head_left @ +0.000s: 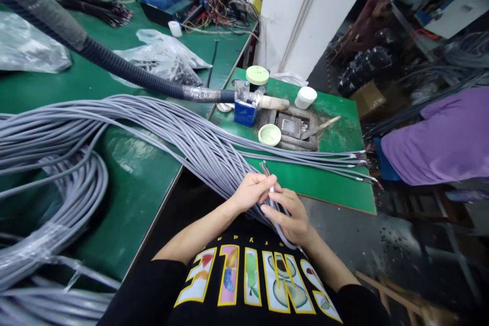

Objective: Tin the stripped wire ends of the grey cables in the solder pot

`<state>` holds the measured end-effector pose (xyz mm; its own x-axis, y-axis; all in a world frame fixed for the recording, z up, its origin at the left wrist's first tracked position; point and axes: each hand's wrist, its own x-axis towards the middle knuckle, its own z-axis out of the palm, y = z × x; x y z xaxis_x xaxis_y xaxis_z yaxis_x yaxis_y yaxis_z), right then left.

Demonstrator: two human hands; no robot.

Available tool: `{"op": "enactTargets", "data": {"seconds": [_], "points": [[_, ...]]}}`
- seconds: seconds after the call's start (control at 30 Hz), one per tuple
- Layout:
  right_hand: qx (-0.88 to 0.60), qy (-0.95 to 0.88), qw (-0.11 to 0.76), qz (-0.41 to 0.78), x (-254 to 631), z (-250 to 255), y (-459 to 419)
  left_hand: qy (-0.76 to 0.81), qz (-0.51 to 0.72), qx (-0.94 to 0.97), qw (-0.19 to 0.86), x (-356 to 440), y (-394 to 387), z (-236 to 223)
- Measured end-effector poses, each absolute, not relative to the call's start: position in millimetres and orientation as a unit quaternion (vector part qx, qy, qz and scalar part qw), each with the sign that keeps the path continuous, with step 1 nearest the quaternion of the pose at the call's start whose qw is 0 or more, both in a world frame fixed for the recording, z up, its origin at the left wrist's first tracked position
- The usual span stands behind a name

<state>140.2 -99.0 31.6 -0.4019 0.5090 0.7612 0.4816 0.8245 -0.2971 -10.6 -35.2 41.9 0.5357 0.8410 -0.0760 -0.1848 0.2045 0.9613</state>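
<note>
Both hands pinch the end of one grey cable (271, 189), on the near side of the square metal pot (291, 126).

The left hand (252, 192) has thumb and fingertips together on the cable just below its coloured wires (264, 167); the right hand (291, 215) closes its fingers lightly around the length beneath. Good handling here likely means gripping the sheath, with the wires straight and even. The cable bundle (198, 137) sweeps in from the pot's left; other cable ends (353, 163) lie to its near right.
</note>
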Motion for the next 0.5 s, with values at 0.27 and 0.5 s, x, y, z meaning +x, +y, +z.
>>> {"op": "enactTargets", "data": {"seconds": [0.27,0.5], "points": [[-0.588,-0.694,0.336,-0.246,255.7,30.4,-152.6,0.124,0.341,0.841,0.401,-17.9,-34.2,120.0],[-0.704,-0.709,0.028,-0.014,304.8,-36.2,-210.1,0.242,0.316,0.723,0.564,-43.1,-112.4,188.1]]}}
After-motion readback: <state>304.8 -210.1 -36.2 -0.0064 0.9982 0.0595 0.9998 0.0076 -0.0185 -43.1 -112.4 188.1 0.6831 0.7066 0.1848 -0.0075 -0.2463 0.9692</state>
